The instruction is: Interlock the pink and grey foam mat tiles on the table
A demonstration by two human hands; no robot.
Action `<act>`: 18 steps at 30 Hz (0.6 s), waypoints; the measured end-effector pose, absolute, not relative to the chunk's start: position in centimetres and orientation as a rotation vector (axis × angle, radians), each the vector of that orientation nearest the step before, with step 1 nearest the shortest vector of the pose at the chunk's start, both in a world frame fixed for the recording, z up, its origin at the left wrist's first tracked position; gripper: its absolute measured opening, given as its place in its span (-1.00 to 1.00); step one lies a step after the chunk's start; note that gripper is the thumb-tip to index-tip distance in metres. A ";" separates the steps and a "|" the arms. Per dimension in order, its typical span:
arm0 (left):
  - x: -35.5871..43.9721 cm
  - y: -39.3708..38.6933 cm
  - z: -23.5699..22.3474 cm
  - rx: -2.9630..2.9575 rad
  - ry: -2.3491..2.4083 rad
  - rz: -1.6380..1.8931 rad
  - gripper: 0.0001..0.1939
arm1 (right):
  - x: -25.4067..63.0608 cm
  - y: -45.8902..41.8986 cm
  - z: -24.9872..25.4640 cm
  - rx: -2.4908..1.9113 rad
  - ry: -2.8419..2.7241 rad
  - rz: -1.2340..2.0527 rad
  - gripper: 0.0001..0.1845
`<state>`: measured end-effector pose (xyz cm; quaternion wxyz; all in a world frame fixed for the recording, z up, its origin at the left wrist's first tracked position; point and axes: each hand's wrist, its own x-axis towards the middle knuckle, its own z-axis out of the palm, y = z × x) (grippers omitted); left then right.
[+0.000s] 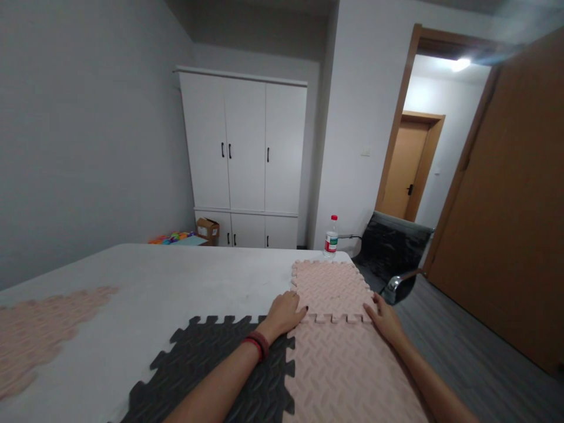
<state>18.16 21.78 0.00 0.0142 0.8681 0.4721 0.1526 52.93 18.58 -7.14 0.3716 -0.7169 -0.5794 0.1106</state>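
Both hands are at the near corners of a pink foam mat tile (pixel 330 285) with jigsaw edges. My left hand (pixel 284 311), with red bands at the wrist, is closed on its left side, thumb on top. My right hand (pixel 384 317) grips the right side, thumb on top and fingers at the outer edge. The near edge of this tile lies along the toothed far edge of a second pink foam tile (pixel 348 370); whether the teeth are fully pressed in I cannot tell. A black foam tile (pixel 220 358) adjoins that second tile on the left, partly hidden by my left forearm.
Another pink foam tile (pixel 39 329) lies at the left of the white table (pixel 176 273). A red-capped bottle (pixel 331 238) stands at the far right corner. Beyond the table are a black chair (pixel 390 247), a cardboard box (pixel 208 228) and a white cabinet (pixel 247 141).
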 end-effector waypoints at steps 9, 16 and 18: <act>18.9 21.4 -0.8 2.779 1.566 0.381 -0.54 | 52.5 19.1 -7.0 -1.969 -1.598 0.221 -0.24; 19.1 21.0 -1.7 2.789 1.414 0.294 -0.51 | 50.8 18.7 -4.5 -2.174 -1.688 0.089 -0.46; 18.6 21.3 -2.0 2.772 1.326 0.227 -0.51 | 49.5 18.8 -3.4 -2.209 -1.744 0.033 -0.50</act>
